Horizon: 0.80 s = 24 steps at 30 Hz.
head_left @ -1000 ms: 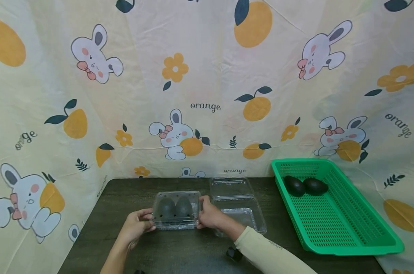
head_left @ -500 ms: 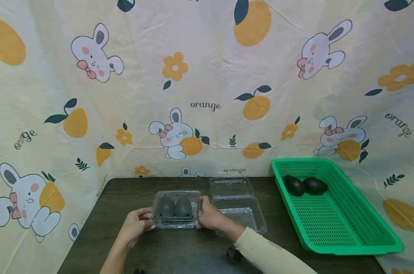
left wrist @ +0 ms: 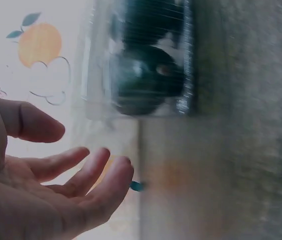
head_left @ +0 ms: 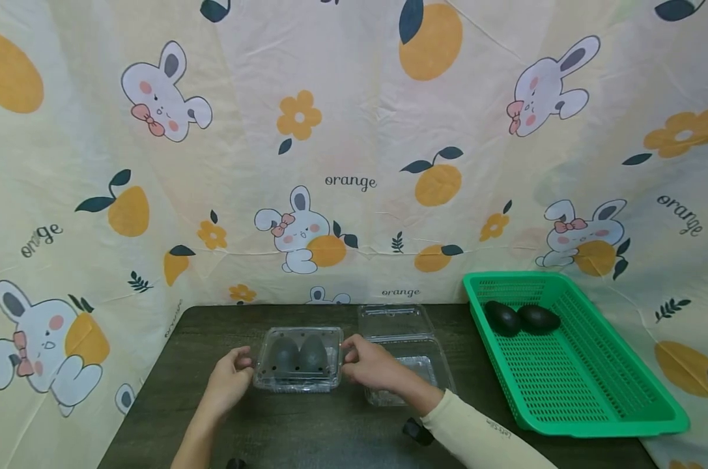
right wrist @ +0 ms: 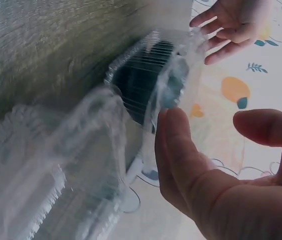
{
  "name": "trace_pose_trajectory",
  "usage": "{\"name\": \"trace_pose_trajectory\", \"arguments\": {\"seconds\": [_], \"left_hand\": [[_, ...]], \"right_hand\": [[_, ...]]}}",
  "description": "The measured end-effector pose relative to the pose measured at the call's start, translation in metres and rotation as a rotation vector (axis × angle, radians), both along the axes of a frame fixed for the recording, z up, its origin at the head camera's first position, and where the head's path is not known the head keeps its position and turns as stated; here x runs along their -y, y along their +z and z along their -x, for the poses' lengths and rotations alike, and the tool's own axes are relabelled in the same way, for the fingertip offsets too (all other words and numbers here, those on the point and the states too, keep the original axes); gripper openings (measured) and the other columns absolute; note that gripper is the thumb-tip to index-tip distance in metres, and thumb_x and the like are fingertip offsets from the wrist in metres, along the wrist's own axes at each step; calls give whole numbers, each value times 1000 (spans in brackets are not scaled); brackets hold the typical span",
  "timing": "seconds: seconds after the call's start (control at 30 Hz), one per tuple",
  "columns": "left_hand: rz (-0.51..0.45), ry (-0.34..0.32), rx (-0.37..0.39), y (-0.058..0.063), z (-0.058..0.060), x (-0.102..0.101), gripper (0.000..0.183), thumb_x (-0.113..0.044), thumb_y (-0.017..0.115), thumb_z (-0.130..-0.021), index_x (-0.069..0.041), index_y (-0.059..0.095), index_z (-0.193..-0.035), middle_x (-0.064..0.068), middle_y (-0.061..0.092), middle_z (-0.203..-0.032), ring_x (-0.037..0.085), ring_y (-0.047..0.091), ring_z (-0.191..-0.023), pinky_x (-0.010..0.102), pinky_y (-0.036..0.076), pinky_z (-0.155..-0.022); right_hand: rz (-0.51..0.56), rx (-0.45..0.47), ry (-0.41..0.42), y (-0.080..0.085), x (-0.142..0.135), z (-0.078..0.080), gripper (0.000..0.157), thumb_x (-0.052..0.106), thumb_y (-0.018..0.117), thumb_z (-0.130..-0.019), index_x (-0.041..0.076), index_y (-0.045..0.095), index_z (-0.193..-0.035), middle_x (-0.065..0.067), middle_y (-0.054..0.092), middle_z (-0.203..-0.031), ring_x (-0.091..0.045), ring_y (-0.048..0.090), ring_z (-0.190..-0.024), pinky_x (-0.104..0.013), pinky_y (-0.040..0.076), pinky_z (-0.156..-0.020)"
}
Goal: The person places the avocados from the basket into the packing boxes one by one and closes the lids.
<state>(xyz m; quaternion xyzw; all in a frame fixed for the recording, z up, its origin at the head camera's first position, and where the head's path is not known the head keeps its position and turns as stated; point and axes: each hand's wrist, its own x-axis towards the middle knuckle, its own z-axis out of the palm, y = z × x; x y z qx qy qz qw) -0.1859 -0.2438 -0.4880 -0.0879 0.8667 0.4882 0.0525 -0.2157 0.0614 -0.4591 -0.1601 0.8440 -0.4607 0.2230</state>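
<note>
A clear plastic clamshell box (head_left: 262, 376) stands closed on the dark table, holding two dark avocados (head_left: 313, 355) side by side. My left hand (head_left: 227, 384) is off its left side; in the left wrist view a gap shows between the loosely bent fingers (left wrist: 106, 192) and the box. At the box's right side is my right hand (head_left: 377, 370), fingertips close to the edge. The right wrist view shows its thumb (right wrist: 263, 125) spread away from the fingers, nothing between them. A second clamshell (head_left: 396, 322) lies open with its lid back, partly hidden behind the right hand.
A green plastic basket (head_left: 594, 420) stands on the right of the table (head_left: 307, 433), with two more avocados (head_left: 538, 319) near its back left corner. A printed cloth (head_left: 365, 150) hangs behind the table. A small black object (head_left: 417, 431) shows beside the right forearm.
Both hands have let go of the closed clamshell: the left drew back to the left, the right moved slightly right. The box now rests a little further left.
</note>
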Motion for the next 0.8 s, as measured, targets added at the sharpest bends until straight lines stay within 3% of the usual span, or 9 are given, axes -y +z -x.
{"name": "trace_pose_trajectory", "arguments": {"seconds": [0.2, 0.4, 0.57, 0.8], "left_hand": [[79, -8, -91, 23, 0, -12, 55, -8, 51, -100, 6, 40, -152, 30, 50, -140, 42, 54, -124, 55, 51, -96], [9, -39, -169, 42, 1, -32, 50, -14, 54, -105, 1, 43, -151, 26, 53, -143, 38, 57, -126, 51, 54, -97], [-50, -76, -212, 49, 4, -51, 46, -15, 55, -106, -1, 47, -149, 21, 57, -142, 36, 59, -128, 51, 52, -103], [-119, -173, -217, 51, 10, -86, 44, -10, 60, -103, 2, 52, -144, 22, 62, -136, 36, 68, -115, 44, 61, -87]], "right_hand": [[-2, -70, -9, 16, -22, 0, 35, 18, 61, -102, 6, 56, -134, -14, 63, -123, -23, 67, -98, -42, 56, -80], [-4, -118, -97, 34, -46, -2, 29, 16, 59, -101, 8, 59, -129, -12, 65, -124, -25, 68, -101, -39, 57, -78], [-7, -149, -176, 48, -65, -7, 27, 13, 61, -100, 10, 61, -127, -7, 67, -123, -21, 68, -103, -39, 59, -83], [-42, -266, -254, 64, -102, -17, 25, 12, 61, -100, 10, 62, -125, -6, 68, -121, -20, 68, -103, -36, 58, -78]]}}
